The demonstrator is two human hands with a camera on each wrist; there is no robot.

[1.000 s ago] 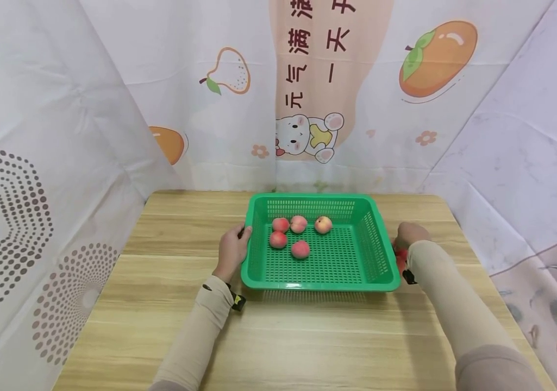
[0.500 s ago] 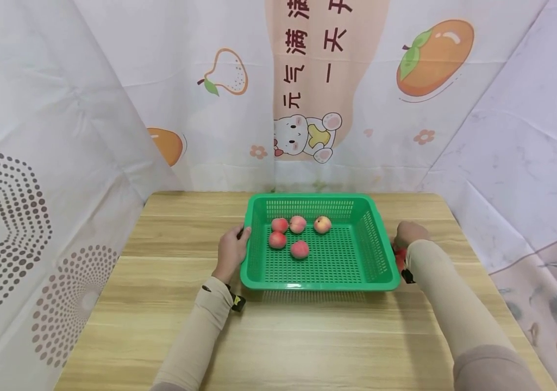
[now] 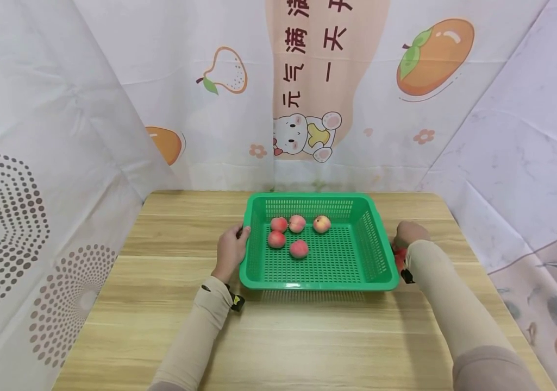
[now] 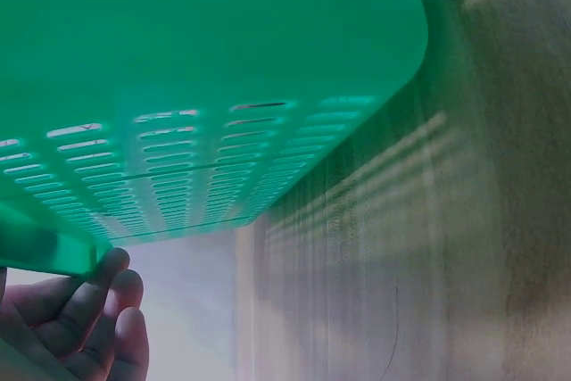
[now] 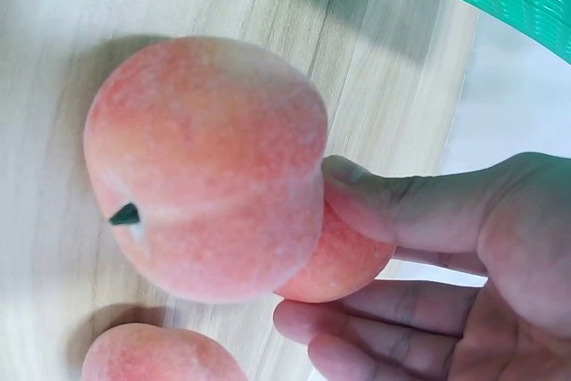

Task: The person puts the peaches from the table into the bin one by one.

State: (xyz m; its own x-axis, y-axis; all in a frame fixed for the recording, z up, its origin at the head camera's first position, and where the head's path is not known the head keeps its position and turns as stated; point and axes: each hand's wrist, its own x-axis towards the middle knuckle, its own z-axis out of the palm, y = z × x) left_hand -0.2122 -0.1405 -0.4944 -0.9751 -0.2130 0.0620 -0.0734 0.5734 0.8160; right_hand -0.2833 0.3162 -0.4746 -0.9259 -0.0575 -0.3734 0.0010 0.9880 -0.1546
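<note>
- The right grip point(image 3: 411, 233) stands outside the green basket point(image 3: 317, 286), just beside its right wall, and holds the rear peach point(image 5: 348, 256) between thumb point(image 5: 401, 207) and fingers point(image 5: 393, 296).
- That rear peach sits right in the gap of the grip, thumb across one edge and fingertips at the opposite one (seen from the right wrist).
- The large peach point(image 5: 210, 167), stem showing, lies nearer that camera and covers part of the rear peach; it meets the thumb tip in view, but I cannot tell whether they touch.
- The third peach point(image 5: 165, 359) is cut off by the lower edge, apart from the fingers.
- From the head, the fingers of this grip are hidden and only a patch of red shows between hand and basket; which peach it belongs to is hard to say.
- The left grip point(image 3: 231, 252) holds the basket's left rim, thumb on top and fingers curled beneath; the left wrist view cuts off most of the hand.
- Inside the basket lie five peaches point(image 3: 299, 249), toward its left and far side, well apart from the right grip.
- The basket rests on the wooden bench point(image 3: 327, 336).
</note>
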